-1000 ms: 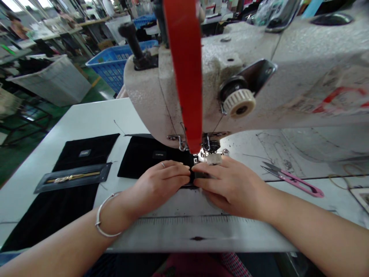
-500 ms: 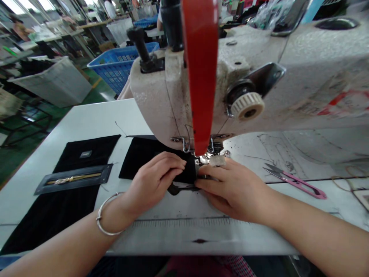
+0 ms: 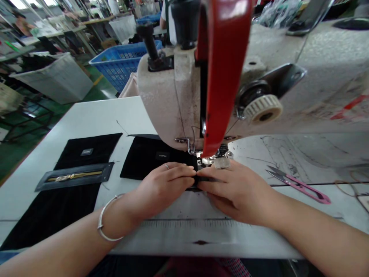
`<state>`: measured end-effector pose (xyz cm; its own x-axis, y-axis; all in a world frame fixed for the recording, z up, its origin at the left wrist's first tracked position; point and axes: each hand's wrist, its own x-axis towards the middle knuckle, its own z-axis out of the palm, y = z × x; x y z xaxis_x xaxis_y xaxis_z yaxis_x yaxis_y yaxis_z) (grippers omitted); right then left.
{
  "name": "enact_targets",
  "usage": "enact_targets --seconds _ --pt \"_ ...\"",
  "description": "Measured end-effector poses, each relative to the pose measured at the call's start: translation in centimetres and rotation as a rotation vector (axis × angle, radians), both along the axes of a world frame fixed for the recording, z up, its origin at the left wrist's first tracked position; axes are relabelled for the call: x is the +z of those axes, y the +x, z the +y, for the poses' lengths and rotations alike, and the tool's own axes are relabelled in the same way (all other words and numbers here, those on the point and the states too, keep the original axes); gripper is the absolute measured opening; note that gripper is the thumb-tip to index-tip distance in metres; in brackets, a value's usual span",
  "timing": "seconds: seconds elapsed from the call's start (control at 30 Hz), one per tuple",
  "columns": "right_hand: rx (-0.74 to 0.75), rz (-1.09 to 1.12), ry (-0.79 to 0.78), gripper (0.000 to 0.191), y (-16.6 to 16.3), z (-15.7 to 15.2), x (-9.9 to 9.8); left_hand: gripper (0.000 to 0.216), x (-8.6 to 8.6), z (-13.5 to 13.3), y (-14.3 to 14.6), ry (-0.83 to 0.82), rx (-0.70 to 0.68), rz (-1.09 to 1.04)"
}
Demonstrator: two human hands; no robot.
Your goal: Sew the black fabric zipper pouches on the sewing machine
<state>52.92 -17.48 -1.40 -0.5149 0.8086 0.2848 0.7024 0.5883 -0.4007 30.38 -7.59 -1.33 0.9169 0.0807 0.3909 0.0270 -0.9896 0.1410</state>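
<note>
A black fabric piece (image 3: 141, 163) with a small woven label (image 3: 163, 156) lies under the head of a sewing machine (image 3: 158, 92). At its near right edge, my left hand (image 3: 167, 186) holds the cloth with fingers together, the thumb mostly hidden. My right hand (image 3: 238, 190) meets it there, its fingers closed on the dark edge just in front of the presser foot (image 3: 201, 161). The fingertips of both hands almost touch. A red guard arm (image 3: 227, 77) crosses in front of the machine head, and the needle cannot be made out.
Pink-handled thread snips (image 3: 308, 190) lie right of my right hand. On the left, a dark zipper panel (image 3: 105, 173) rests across another black cloth (image 3: 72, 207). A blue basket (image 3: 115, 69) stands behind the table (image 3: 95, 115); white bins and people are farther back.
My left hand has moved right and flattened toward the cloth's near edge, uncovering the woven label. The dark curved piece at that edge is now mostly covered. The view has shifted slightly.
</note>
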Motion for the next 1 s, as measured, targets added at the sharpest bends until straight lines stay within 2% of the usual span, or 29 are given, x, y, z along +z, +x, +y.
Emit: enact_targets --seconds 0.2,0.4,0.73,1.0 --pt "-0.014 0.113 -0.009 0.022 0.8 0.2 0.2 0.017 -0.1 0.3 0.1 -0.045 -0.021 0.003" --pt "0.021 0.028 -0.002 0.031 0.3 -0.1 0.1 0.019 0.0 0.6 0.3 -0.023 -0.073 0.038" --pt "-0.003 -0.003 0.042 0.028 -0.1 -0.1 0.0 0.022 0.5 1.0 -0.2 -0.048 -0.103 0.043" --pt "-0.112 -0.091 0.044 0.03 -0.4 0.2 -0.1 0.026 0.3 2.5 0.3 -0.097 -0.027 0.062"
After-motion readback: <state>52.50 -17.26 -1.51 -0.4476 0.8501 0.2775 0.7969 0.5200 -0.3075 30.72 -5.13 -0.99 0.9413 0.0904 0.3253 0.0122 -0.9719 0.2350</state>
